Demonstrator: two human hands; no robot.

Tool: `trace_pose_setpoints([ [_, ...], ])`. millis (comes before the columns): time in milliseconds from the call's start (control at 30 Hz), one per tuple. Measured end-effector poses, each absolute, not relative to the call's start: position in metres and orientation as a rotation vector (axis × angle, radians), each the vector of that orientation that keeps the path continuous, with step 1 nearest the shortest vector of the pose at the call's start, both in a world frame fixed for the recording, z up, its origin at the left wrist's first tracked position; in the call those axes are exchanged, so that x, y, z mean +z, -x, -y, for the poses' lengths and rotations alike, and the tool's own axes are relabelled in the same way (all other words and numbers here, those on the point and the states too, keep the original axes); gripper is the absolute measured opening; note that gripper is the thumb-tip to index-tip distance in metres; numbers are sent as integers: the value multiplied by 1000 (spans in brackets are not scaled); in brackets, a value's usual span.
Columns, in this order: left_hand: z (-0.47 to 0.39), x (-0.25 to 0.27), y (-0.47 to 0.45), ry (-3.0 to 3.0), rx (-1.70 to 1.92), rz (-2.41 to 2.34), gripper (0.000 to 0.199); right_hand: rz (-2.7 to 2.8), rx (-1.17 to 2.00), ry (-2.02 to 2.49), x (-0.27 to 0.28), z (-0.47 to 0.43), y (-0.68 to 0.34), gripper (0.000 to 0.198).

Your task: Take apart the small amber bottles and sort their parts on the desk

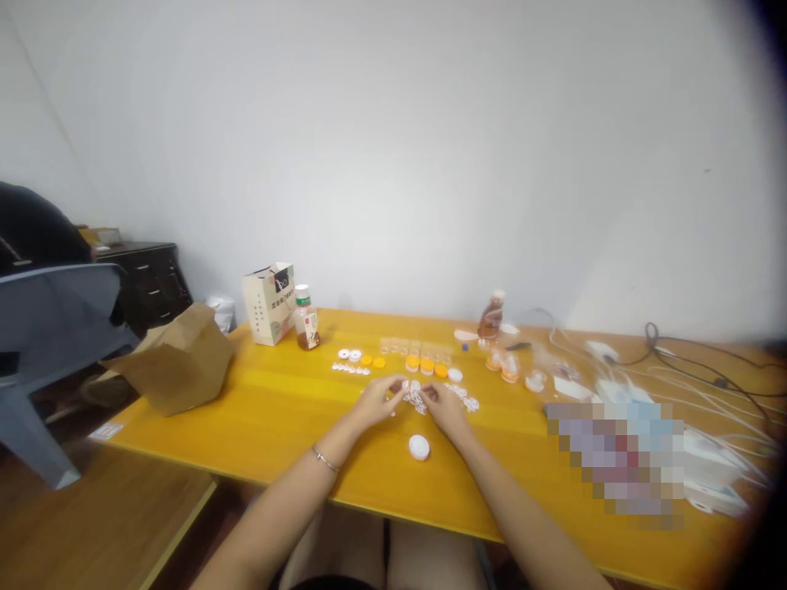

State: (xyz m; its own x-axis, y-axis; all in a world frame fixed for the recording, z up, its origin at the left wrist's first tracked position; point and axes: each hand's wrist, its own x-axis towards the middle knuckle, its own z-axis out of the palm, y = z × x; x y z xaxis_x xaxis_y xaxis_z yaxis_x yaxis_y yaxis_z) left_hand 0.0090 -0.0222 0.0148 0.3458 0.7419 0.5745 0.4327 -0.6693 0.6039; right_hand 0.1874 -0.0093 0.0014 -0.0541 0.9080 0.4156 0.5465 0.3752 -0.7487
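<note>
While working at the white pieces [416,397] on the bench [258,418], between half-curled left hand [376,401] and right hand [446,409] (cannot tell if gripping any), separate gently, without pushing the lid [419,447]

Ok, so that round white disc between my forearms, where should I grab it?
Probably pinch opposite sides of the white disc's rim, coming from above: it's low, round and lying flat, apart from the small white pieces.
</note>
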Motion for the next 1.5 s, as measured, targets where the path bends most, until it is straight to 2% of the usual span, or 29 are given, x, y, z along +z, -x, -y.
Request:
trace_pose_setpoints([
  [400,24,17,-8,-2367,1119,-1002,27,1703,509,1294,4,15,-184,18],
  [600,29,22,-10,-2347,1072,-978,25,1795,567,1092,17,30,-180,26],
  [867,27,18,-10,-2316,1049,-928,24,1914,603,947,20,38,-174,22],
  [1000,25,15,-10,-2261,1096,-1097,23,1864,597,953,22,39,-175,21],
  [1133,27,17,-9,-2342,965,-1265,30,1857,565,965,24,40,-177,20],
  [1500,25,14,-12,-2427,954,-1309,24,1877,562,946,21,37,-179,27],
])
